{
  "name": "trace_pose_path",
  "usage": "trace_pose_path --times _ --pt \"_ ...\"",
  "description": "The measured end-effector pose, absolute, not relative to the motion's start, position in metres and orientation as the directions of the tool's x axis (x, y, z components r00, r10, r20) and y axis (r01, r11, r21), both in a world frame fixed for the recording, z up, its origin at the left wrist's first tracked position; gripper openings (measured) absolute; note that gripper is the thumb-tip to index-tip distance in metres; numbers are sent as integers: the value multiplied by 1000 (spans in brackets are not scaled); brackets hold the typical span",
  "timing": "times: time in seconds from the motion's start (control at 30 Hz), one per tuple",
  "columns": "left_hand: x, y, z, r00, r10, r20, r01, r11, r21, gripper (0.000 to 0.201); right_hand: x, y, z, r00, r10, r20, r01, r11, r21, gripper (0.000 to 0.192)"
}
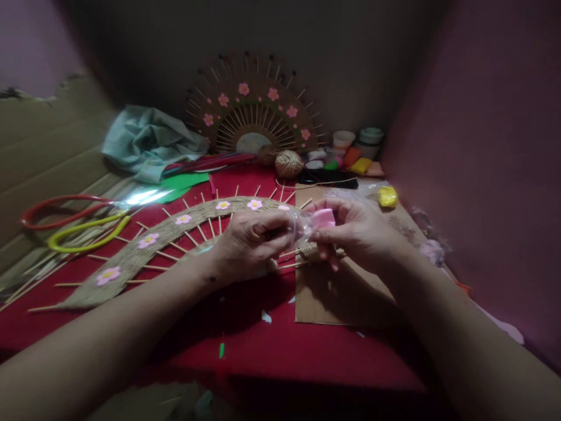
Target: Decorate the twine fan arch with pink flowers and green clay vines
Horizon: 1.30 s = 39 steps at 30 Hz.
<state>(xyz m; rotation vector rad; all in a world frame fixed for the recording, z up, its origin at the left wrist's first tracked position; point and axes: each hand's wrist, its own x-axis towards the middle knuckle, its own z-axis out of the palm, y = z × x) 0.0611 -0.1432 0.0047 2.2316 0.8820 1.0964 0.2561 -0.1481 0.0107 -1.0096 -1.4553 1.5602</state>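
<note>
My left hand (263,237) is closed on a clear plastic wrapper (300,225). Pink modelling clay (323,218) shows at the wrapper's right end, pinched between the thumb and fingers of my right hand (350,228). Both hands are raised in front of a half-round fan (131,251) of thin sticks woven with twine. Pink flowers with yellow centres (148,240) sit along its woven band. My hands hide its right part. Below my right hand lies a brown cardboard sheet (342,298).
A finished-looking flowered fan (258,88) leans on the back wall. A twine ball (289,164), coloured clay packs (360,166) and a lidded jar (370,140) stand before it. Yellow clay (387,197) lies right; red tubing (65,199) and a teal cloth (151,137) lie left.
</note>
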Motion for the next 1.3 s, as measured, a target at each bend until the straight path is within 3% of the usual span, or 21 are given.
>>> trace_pose_path --times 0.13,0.27,0.4,0.57,0.9,1.1,1.3 --pt "48 -134 21 354 893 279 124 -341 932 2 259 -144 12 -288 958 -12 -76 -35 -997 29" --pt "42 -124 29 214 958 190 -79 -177 981 5 261 -142 13 -212 977 -28 -124 -55 -991 32" --pt "44 -123 28 282 955 97 -179 -47 983 9 260 -142 12 -212 977 -20 -136 -50 -989 33" --pt "43 -123 27 315 945 86 -265 1 964 25 260 -142 11 -240 970 -39 -99 -64 -993 29" --pt "40 -119 25 354 935 24 -327 99 940 5 259 -143 12 -232 969 -85 -108 -113 -988 42" --pt "37 -117 20 383 923 39 -318 92 944 21 260 -142 11 -264 963 -54 -114 -86 -990 33" --pt "38 -120 19 402 915 18 -340 131 931 22 260 -141 10 -257 966 -42 -130 -78 -988 35"
